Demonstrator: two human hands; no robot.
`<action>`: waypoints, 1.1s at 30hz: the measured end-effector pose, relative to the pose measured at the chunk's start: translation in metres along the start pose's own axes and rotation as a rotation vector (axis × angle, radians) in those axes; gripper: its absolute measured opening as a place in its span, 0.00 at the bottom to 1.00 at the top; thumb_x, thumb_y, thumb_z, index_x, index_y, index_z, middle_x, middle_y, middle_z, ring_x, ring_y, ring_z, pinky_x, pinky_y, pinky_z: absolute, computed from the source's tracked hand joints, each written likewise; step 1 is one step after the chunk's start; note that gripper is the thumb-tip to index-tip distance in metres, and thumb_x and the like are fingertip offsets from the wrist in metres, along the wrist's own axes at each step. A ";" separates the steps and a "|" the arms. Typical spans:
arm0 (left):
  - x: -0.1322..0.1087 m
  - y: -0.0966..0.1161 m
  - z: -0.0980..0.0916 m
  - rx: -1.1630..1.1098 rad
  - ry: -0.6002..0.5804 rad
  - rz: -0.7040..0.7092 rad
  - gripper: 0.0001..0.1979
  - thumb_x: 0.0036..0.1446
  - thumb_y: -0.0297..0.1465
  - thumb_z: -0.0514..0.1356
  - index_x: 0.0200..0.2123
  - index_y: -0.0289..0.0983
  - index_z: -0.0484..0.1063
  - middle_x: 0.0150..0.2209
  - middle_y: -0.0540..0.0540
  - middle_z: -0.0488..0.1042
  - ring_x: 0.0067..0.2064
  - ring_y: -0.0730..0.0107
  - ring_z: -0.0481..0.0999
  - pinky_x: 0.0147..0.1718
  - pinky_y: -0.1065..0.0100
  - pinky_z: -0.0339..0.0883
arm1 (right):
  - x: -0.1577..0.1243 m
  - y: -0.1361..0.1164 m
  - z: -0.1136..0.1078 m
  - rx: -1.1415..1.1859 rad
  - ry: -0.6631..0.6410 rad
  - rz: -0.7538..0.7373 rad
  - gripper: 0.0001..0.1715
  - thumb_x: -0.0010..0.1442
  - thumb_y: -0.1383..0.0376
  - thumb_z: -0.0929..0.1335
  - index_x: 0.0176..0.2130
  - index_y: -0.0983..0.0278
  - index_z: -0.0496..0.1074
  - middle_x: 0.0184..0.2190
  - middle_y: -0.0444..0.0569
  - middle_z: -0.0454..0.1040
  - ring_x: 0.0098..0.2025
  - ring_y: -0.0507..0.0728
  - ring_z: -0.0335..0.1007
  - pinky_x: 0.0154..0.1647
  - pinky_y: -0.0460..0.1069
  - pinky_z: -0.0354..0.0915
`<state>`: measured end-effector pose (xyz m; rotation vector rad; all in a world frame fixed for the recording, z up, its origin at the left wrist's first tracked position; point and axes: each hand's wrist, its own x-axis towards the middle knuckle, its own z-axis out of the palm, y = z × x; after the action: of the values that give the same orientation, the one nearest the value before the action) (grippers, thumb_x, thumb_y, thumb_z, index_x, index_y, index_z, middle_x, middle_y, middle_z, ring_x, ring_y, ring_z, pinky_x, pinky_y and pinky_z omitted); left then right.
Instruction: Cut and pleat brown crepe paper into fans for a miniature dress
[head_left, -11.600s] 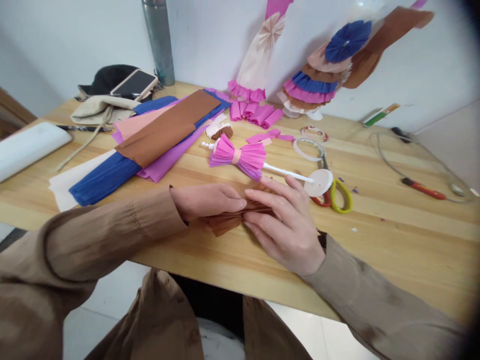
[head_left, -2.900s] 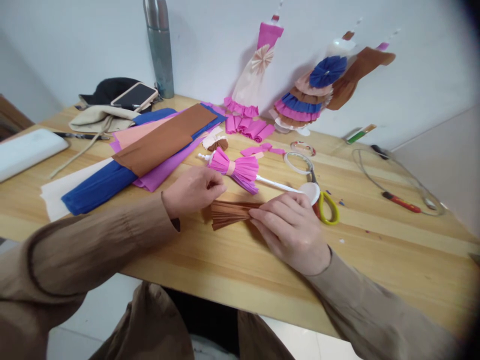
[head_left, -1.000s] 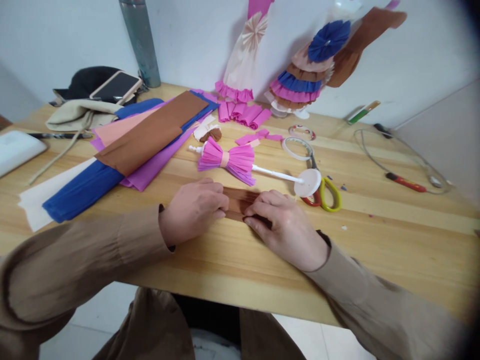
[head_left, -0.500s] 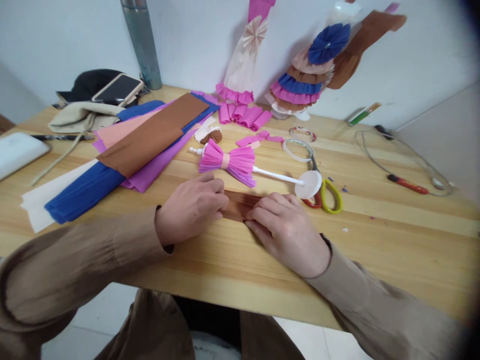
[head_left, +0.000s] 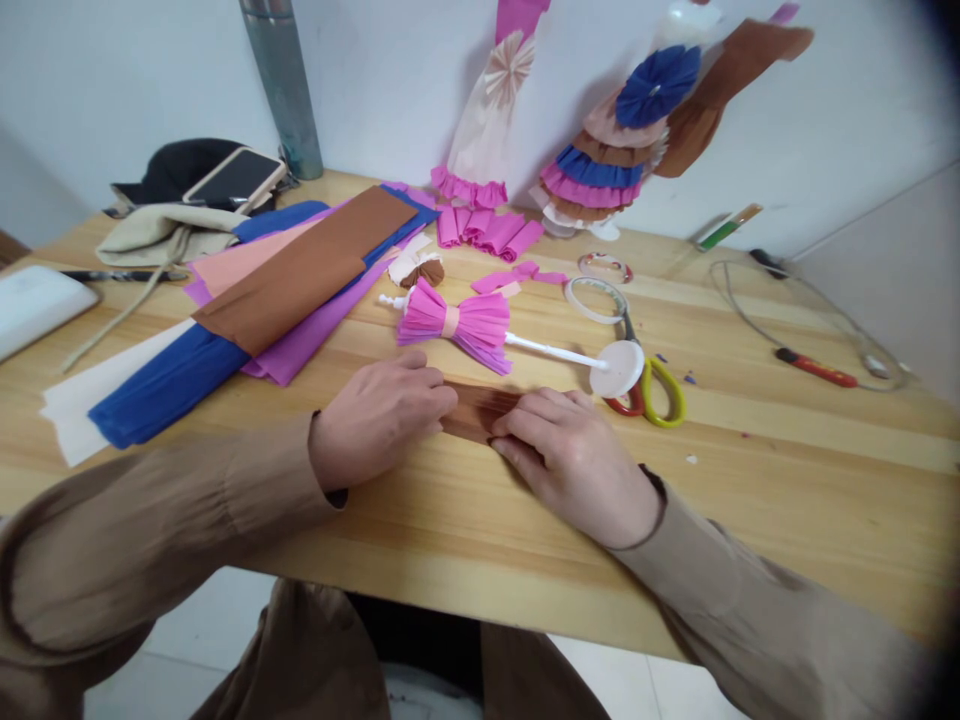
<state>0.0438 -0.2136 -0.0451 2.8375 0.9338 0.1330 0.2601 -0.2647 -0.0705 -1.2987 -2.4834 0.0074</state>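
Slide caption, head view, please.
Left hand and right hand grip a brown pleated paper strip over a pale wooden table.

Bright, even, cool indoor light; source out of frame. Smooth white wall [head_left: 390,90] carries soft grey shadow left of the cream-and-pink ruffled paper dress [head_left: 486,135]. Pale wood-grain desk [head_left: 795,480] well exposed, mild sheen. Pleated brown paper strip [head_left: 474,411] shaded, folds soft. Wide-angle stretch: tall grey-green metal bottle [head_left: 285,95] leans. 1 dark vignette, right edge; right brown cloth sleeve [head_left: 757,595] blurs there.
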 end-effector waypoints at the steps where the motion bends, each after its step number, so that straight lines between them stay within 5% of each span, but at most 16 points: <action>1: 0.001 -0.001 0.000 -0.026 -0.008 -0.016 0.07 0.59 0.26 0.56 0.31 0.34 0.73 0.33 0.46 0.73 0.39 0.64 0.69 0.38 0.65 0.63 | 0.000 0.001 0.001 0.024 -0.007 0.016 0.08 0.62 0.67 0.65 0.33 0.64 0.73 0.28 0.49 0.74 0.34 0.56 0.67 0.34 0.51 0.54; 8: 0.005 -0.003 0.002 -0.199 -0.024 -0.106 0.06 0.56 0.24 0.59 0.34 0.34 0.76 0.35 0.46 0.76 0.42 0.64 0.72 0.43 0.64 0.64 | 0.003 0.003 0.002 0.123 -0.040 0.101 0.07 0.58 0.69 0.68 0.38 0.64 0.75 0.32 0.50 0.76 0.35 0.58 0.71 0.35 0.52 0.61; 21: 0.004 -0.002 0.008 -0.214 0.048 -0.172 0.03 0.52 0.23 0.58 0.29 0.35 0.71 0.29 0.49 0.74 0.35 0.68 0.70 0.35 0.68 0.61 | 0.004 -0.001 0.002 0.119 -0.034 0.136 0.04 0.57 0.69 0.67 0.35 0.65 0.73 0.35 0.54 0.73 0.37 0.60 0.67 0.37 0.54 0.62; 33: 0.001 0.001 0.008 -0.104 0.023 -0.095 0.03 0.55 0.24 0.58 0.31 0.35 0.71 0.32 0.48 0.74 0.38 0.64 0.69 0.37 0.65 0.62 | 0.003 -0.006 -0.001 -0.007 -0.050 0.110 0.03 0.59 0.68 0.66 0.35 0.64 0.72 0.31 0.51 0.73 0.37 0.60 0.66 0.35 0.53 0.54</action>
<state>0.0460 -0.2144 -0.0529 2.6965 1.0329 0.1982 0.2536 -0.2659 -0.0678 -1.4533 -2.4525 0.0579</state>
